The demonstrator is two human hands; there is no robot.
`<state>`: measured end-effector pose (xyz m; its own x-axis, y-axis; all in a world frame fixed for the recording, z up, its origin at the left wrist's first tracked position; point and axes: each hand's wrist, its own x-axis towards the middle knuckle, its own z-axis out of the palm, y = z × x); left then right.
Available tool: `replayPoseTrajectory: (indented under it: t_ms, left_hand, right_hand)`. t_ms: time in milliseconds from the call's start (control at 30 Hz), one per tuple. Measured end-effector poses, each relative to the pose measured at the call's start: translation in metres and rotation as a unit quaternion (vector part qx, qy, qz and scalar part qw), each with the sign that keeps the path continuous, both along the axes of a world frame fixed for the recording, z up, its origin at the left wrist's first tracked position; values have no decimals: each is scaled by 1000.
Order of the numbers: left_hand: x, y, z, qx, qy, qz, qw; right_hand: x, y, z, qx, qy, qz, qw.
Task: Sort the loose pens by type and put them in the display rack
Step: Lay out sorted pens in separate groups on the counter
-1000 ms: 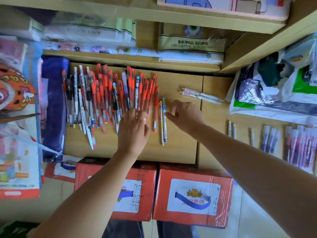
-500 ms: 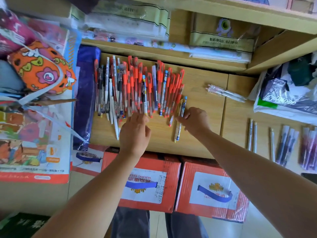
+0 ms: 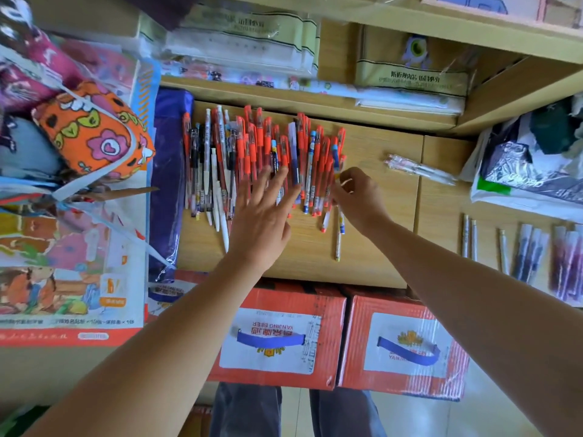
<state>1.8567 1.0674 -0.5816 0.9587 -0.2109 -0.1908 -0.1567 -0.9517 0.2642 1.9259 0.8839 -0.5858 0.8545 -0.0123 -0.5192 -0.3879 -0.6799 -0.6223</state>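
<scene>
A thick row of loose pens (image 3: 252, 146), mostly orange-red with some white, black and blue ones, lies on the wooden shelf (image 3: 378, 146). My left hand (image 3: 262, 212) lies flat with spread fingers on the lower ends of the pens in the middle of the row. My right hand (image 3: 359, 197) is at the row's right edge, its fingers curled and pinching at the pens there; which pen it holds is hard to tell. Two thin pens (image 3: 339, 238) stick out below the row beside that hand.
A small bundle of clear pens (image 3: 416, 168) lies farther right on the shelf. Wrapped pens (image 3: 530, 257) lie on the right-hand shelf below plastic bags (image 3: 530, 165). Two red cardboard boxes (image 3: 277, 339) stand below the shelf edge. Bags and printed packs (image 3: 79, 184) crowd the left.
My left hand has opened flat and spread over the pens. My right hand has pushed the two stray pens leftward against the row and moved up to its right edge.
</scene>
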Motion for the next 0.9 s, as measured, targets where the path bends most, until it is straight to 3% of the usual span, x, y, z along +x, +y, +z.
replayPoseTrajectory:
  t_ms: [167, 433, 600, 900]
  left_hand:
    - [16, 7, -12, 74, 98, -47, 991]
    - [9, 23, -21, 24, 41, -59, 997]
    - [8, 24, -22, 26, 32, -51, 998]
    - [10, 24, -20, 26, 38, -44, 998]
  right_hand:
    - [16, 29, -11, -62, -50, 70, 994]
    - [6, 24, -18, -171, -70, 96, 978]
    - [10, 32, -20, -169, -80, 77, 979]
    - [22, 37, -21, -174, 3, 69, 982]
